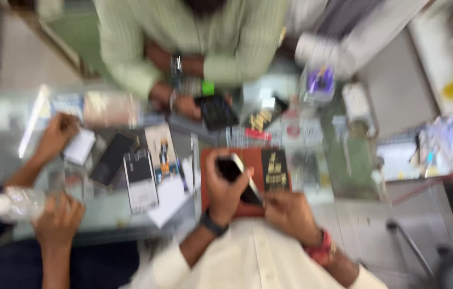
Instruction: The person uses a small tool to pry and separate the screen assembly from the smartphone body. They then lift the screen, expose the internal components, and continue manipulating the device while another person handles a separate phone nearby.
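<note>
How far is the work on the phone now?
Done: I cannot tell; the picture is blurred. In hand: the left hand holds a dark phone tilted above the red mat, and the right hand touches its lower edge. Left: another phone lies on the glass counter.

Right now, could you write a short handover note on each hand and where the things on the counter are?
Left hand, with a dark wristband, grips a dark phone, tilted over a red-brown mat.
Right hand, with a red wristband, touches the phone's lower edge; the blur hides any tool.
Left of the mat on the glass counter lie another phone and papers.
Other people's hands are at the left and across the counter.
Progress cannot be told.
</note>
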